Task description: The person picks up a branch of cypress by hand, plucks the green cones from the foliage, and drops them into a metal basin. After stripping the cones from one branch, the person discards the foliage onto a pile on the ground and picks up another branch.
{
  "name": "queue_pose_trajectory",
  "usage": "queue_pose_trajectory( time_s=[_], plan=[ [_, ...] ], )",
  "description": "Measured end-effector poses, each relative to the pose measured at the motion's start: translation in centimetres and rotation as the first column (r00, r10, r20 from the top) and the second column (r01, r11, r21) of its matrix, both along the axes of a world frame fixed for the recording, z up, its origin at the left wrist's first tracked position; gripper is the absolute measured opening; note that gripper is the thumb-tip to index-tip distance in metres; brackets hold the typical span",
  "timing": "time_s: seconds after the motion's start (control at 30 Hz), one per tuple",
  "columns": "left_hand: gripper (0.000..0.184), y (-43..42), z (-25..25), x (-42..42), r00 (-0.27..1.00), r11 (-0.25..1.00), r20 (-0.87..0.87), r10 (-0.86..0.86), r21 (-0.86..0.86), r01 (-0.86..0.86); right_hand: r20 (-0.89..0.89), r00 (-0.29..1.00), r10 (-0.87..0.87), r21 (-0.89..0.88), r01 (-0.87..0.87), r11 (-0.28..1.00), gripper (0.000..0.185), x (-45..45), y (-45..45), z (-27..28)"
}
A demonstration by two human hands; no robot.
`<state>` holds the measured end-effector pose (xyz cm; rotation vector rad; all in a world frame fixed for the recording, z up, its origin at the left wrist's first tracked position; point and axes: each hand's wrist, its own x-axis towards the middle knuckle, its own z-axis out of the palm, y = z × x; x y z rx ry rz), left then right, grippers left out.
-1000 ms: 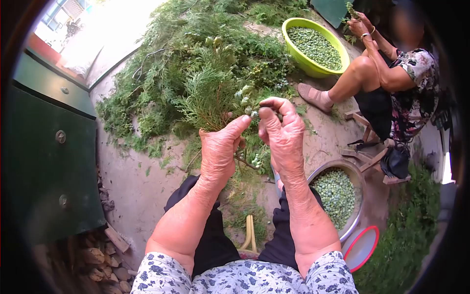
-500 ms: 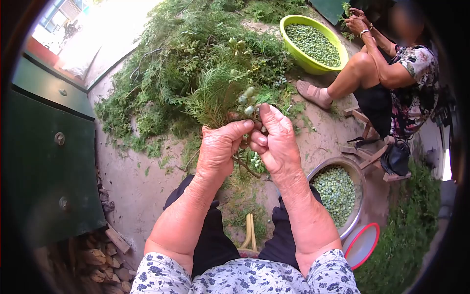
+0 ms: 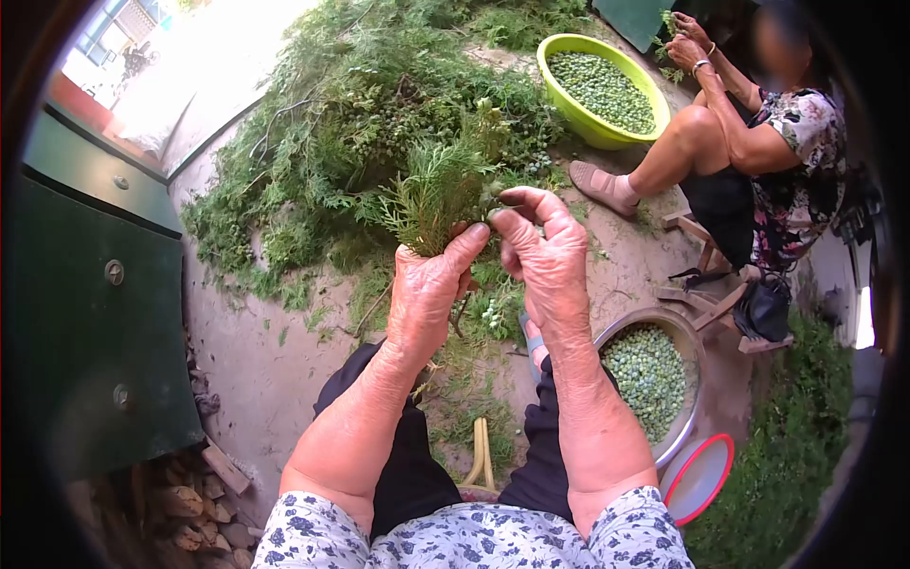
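My left hand is closed round the lower stems of a green leafy sprig, which points up and away from me. Just to the right, my right hand has its thumb and index finger curled close together beside the sprig; a small green cone shows at the thumb tip. Beyond both hands lies a big heap of cut green branches. A metal basin of small green cones stands by my right forearm.
A yellow-green basin full of cones is at the upper right. Beside it a seated person holds a sprig. A red-rimmed container sits at the lower right, firewood at the lower left, a green cabinet at the left.
The sprig has tilted and shifted a little to the right. My right hand moved in against it, then back slightly right; the pale cones seen at its side are no longer visible.
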<state>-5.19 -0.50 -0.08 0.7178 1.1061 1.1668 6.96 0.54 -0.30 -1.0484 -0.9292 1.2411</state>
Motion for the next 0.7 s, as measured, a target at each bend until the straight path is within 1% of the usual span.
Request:
queue_pose_trajectory(
  time_s=[0.03,0.1,0.13,0.17,0.2,0.23,0.27,0.3,0.33,0.37,0.43,0.47,0.57,0.6,0.63,0.7],
  plan=[
    [0.023,0.0,0.1,-0.1,1.000,1.000,0.000,-0.001,-0.001,0.001,0.000,1.000,-0.001,-0.001,0.001,1.000,0.020,-0.3,-0.1,0.0],
    [0.024,0.1,0.4,-0.5,0.995,0.997,-0.054,-0.080,0.019,0.081,0.137,0.990,-0.029,-0.001,0.029,1.000,0.018,-0.6,-0.2,0.1],
    [0.024,0.2,0.3,-0.4,0.995,0.997,-0.055,-0.080,0.019,0.081,0.117,0.993,-0.018,-0.028,0.022,0.999,0.015,-0.4,-0.1,0.1],
    [0.024,0.3,0.1,-0.2,0.999,0.995,-0.008,-0.054,0.079,0.054,0.116,0.993,-0.018,-0.028,0.022,0.999,0.015,-0.3,-0.1,0.0],
    [0.023,0.4,-0.2,-0.1,0.999,0.990,0.041,-0.031,0.139,0.025,0.063,0.998,-0.012,-0.037,0.015,0.999,0.014,-0.3,-0.2,0.0],
    [0.023,0.5,-0.5,-0.3,0.999,0.990,0.042,-0.030,0.139,0.024,0.010,1.000,-0.006,-0.045,0.007,0.999,0.013,-0.2,-0.2,-0.1],
    [0.023,0.8,-0.9,-0.8,0.989,0.998,0.139,-0.056,0.035,0.051,0.010,1.000,-0.004,-0.045,0.005,0.999,0.013,-0.2,-0.2,-0.1],
    [0.023,0.9,-1.0,-1.1,0.969,0.994,0.237,-0.070,-0.067,0.088,-0.066,0.998,0.020,-0.071,-0.024,0.997,0.013,-0.2,-0.2,-0.2],
    [0.021,1.0,-0.7,-1.1,0.966,0.985,0.252,-0.057,-0.146,0.096,-0.145,0.989,0.041,-0.097,-0.055,0.994,0.013,-0.2,-0.3,-0.3],
    [0.021,0.9,-0.4,-1.2,0.966,0.985,0.252,-0.055,-0.146,0.094,-0.145,0.988,0.043,-0.097,-0.058,0.994,0.013,-0.1,-0.3,-0.4],
    [0.016,0.7,-0.2,-1.0,0.943,0.973,0.329,0.048,-0.230,0.031,-0.241,0.968,0.074,-0.100,-0.101,0.990,0.015,0.0,-0.2,-0.7],
    [0.016,0.7,-0.4,-1.0,0.943,0.973,0.329,0.049,-0.230,0.030,-0.241,0.968,0.075,-0.099,-0.102,0.990,0.015,0.0,-0.2,-0.8],
    [0.018,0.8,-1.4,-1.0,0.966,0.988,0.258,0.017,-0.153,0.023,-0.205,0.978,0.041,-0.125,-0.068,0.990,0.014,-0.3,-0.2,-0.6],
    [0.019,0.7,-1.0,-0.7,0.970,0.988,0.238,0.052,-0.154,-0.015,-0.134,0.989,0.056,-0.108,-0.071,0.992,0.014,-0.5,-0.3,-0.3],
    [0.019,0.7,-1.1,-0.7,0.970,0.988,0.238,0.053,-0.154,-0.016,-0.062,0.996,0.070,-0.091,-0.075,0.993,0.014,-0.6,-0.4,-0.1],
    [0.018,0.7,-1.4,-0.8,0.973,0.991,0.222,0.068,-0.124,-0.041,-0.078,0.995,0.058,-0.125,-0.067,0.990,0.014,-0.7,-0.5,0.0]
  ],
)
